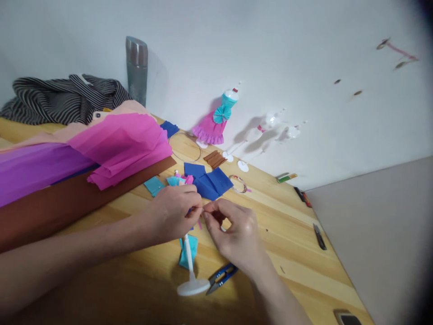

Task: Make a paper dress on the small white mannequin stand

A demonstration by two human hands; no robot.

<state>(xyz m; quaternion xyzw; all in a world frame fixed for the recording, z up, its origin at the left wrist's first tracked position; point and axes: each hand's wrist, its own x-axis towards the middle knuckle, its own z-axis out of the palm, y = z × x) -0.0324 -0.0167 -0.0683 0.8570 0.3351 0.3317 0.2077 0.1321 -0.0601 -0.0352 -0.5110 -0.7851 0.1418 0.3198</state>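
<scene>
no readable text, no labels, no brands, no numbers on anything in view

Worn on the head, looking forward and down across the table (297, 225) toward the wall (237, 45). Close above left hand (172, 212) and right hand (237, 237), low centre. Tilted sideways, far table edge slanting down to the right.

Bare tabletop (297, 234) beyond the right hand (237, 237) lies open; crepe paper stack (118, 144) blocks the left side.

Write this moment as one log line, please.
left hand: holds white stand at top | right hand: pinches at same spot | snips: lying on table, untouched
</scene>
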